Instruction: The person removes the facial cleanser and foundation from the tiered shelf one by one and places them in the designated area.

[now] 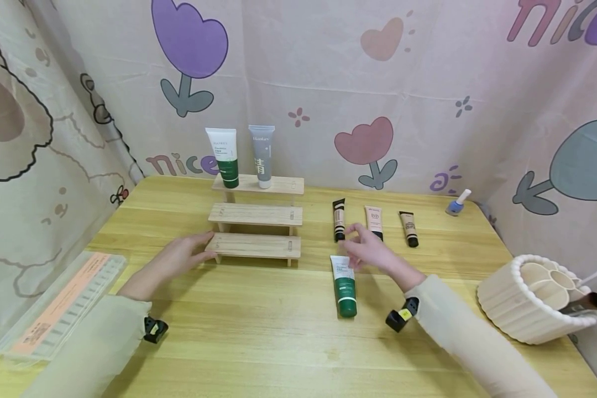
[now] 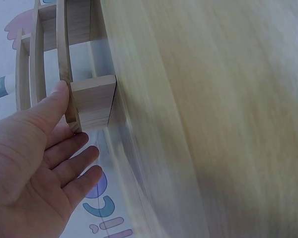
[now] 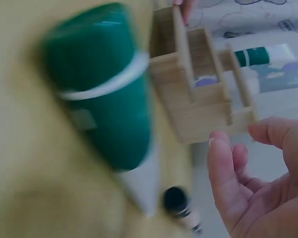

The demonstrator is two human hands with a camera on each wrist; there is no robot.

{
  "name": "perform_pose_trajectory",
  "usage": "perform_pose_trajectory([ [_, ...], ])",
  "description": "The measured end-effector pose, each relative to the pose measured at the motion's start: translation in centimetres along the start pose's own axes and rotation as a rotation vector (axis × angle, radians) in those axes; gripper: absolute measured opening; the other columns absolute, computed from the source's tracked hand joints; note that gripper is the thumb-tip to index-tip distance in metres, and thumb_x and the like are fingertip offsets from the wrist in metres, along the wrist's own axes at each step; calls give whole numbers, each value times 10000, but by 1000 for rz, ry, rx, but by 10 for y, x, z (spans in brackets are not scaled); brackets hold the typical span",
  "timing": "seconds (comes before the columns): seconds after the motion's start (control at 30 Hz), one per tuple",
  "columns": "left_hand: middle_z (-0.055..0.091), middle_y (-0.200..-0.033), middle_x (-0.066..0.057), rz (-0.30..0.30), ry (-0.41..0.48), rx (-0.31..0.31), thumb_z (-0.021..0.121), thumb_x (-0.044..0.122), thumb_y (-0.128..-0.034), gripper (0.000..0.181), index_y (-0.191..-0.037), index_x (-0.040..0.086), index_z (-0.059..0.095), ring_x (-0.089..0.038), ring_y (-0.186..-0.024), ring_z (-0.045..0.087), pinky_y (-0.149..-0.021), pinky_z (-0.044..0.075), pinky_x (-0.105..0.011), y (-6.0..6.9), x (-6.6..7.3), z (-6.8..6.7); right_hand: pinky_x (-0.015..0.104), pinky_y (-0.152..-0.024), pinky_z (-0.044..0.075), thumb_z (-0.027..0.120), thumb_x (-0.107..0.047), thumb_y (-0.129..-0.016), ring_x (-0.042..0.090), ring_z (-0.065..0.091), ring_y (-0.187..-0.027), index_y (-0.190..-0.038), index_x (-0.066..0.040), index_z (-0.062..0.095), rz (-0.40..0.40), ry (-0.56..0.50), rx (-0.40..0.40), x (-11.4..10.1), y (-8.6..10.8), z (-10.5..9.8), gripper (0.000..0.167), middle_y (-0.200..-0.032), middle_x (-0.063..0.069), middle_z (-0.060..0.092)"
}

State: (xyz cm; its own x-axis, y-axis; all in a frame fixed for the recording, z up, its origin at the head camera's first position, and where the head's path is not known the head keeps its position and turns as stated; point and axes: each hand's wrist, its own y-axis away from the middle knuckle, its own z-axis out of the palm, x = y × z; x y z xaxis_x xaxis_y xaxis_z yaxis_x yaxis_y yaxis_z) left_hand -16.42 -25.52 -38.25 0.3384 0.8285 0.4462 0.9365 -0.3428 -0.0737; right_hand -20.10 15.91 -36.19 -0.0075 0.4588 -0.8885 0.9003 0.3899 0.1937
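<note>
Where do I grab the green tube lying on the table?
Best, I think: come from above and pinch the tube across its green middle. It lies flat, and looks thicker there than at its thin white end.

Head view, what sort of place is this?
Probably a makeup or vanity table: a stepped wooden stand displays two upright tubes, and a cream holder contains what looks like a makeup brush.
</note>
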Motion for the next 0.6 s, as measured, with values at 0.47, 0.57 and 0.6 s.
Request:
perform_pose_trajectory([
  [0.47,450,-1294,-272,12,-4,19,608,246,-901,568,-1312,-99,423,-443,-1160,436,-962,357,-550,0,0,1,366,-589,558,590,-144,-911,238,578,-663,-1248,-7,406,-269,-88,24,-103,-72,10,408,-946,157,540],
  [0.57,451,-1295,-269,6,0,20,609,235,-901,565,-1317,-96,418,-435,-1162,438,-964,359,-545,0,0,1,353,-590,556,603,-175,-908,232,577,-676,-1230,-49,424,-280,-104,47,-120,-86,16,390,-962,140,529],
  [0.6,451,-1294,-269,5,0,18,609,233,-901,564,-1318,-96,418,-433,-1163,439,-964,359,-543,0,-1,1,360,-597,554,604,-183,-908,228,579,-679,-1226,-59,426,-281,-107,55,-124,-90,18,385,-969,131,525],
])
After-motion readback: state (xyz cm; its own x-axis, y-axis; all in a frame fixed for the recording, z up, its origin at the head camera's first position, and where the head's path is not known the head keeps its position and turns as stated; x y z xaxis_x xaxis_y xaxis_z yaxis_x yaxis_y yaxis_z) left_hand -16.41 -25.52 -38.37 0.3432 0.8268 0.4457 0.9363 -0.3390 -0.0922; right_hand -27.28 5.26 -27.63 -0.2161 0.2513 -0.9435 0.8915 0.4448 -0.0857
